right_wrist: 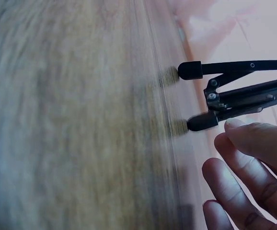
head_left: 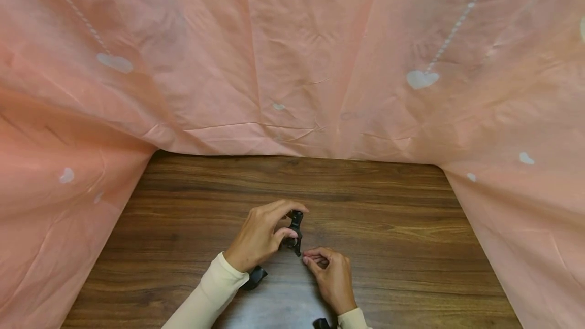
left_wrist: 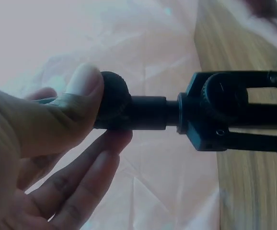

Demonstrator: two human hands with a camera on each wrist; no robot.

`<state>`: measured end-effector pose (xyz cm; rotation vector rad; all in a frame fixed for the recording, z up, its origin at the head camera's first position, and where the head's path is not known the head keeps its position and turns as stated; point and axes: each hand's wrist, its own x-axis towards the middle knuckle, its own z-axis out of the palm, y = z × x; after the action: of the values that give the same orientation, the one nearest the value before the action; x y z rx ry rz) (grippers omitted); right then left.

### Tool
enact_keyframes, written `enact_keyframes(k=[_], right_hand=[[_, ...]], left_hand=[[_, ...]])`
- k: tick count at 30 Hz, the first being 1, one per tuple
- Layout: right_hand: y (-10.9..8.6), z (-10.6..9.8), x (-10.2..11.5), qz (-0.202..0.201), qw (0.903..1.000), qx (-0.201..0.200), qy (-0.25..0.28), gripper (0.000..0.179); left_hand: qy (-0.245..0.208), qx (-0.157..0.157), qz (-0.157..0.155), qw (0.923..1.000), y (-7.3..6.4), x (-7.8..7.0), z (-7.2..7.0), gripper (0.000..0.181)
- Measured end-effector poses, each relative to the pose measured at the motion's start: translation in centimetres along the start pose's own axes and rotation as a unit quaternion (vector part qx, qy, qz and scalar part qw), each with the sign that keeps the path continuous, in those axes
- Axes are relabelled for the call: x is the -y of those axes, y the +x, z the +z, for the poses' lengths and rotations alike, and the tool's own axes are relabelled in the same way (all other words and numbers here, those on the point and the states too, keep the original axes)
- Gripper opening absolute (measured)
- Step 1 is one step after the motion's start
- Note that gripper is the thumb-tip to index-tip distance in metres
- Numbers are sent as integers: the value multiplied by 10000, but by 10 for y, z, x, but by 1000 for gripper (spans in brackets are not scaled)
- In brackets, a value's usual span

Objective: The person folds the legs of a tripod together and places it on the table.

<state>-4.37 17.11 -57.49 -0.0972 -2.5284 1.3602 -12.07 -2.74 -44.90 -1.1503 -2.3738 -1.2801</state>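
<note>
A small black tripod (head_left: pixel 296 221) stands on the wooden table, its upper end in my left hand (head_left: pixel 258 232). In the left wrist view, thumb and fingers grip the tripod's head (left_wrist: pixel 113 98) beside a round knob, with the stem and hinged legs (left_wrist: pixel 253 141) extending to the right. My right hand (head_left: pixel 335 275) is low beside the legs, fingers loosely bent. The right wrist view has its thumb and fingertips right by a leg with a rounded rubber foot (right_wrist: pixel 203 121); a second foot (right_wrist: pixel 190 70) also meets the wood, and nothing shows between the fingers.
A wood-grain table (head_left: pixel 388 217) lies under both hands. Pink cloth (head_left: pixel 320 65) with white hearts hangs along the back and both sides. Black wrist devices sit at the left wrist (head_left: pixel 255 278) and right wrist (head_left: pixel 321 323).
</note>
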Motion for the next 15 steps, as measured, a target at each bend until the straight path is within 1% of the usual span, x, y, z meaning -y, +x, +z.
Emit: enact_keyframes(k=[7,12,15], right_hand=[[1,0,1,-4,10000,12,-2,17],[0,0,3,88,9999,97,32,17],[0,1,3,98,9999,108,40,17]], left_hand=[[-277,-66,-98,9995,4,0,-3,51],[-153,-323,-72,9993,4,4,-4,38],[-211,-454,-90,9987,4,5,-4,33]])
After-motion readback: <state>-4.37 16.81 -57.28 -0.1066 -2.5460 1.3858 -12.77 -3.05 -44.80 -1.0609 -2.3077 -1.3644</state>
